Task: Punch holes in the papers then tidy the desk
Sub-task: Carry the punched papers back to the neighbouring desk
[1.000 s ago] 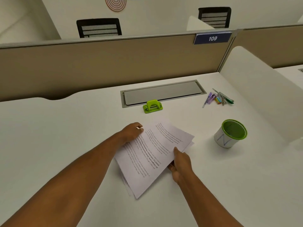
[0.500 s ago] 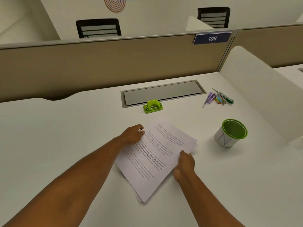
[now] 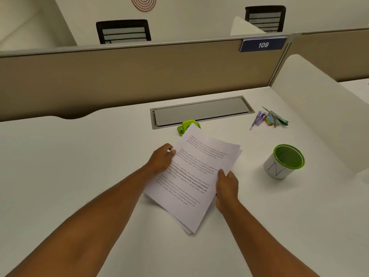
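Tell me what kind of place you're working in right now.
Probably a shared office or study hall: a white desk walled by a divider, a numbered seat sign reading 109, and more chairs at desks beyond.

White desk [image 3: 79, 166] bears hole punch [image 3: 185, 126], cup [image 3: 283, 162], pens [image 3: 269, 118].

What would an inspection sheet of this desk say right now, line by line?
Surface: white desk, grey cable hatch closed.
Job's things: papers lifted, far corner overlapping green hole punch.
Clutter: pens and small stationery loose at back right; green mesh cup upright, nothing seen inside.
Grippers: left hand holds the stack's left edge; right hand holds its right edge.
Cables: nothing seen.
Surroundings: tan partition, sign 109, two black chairs beyond.
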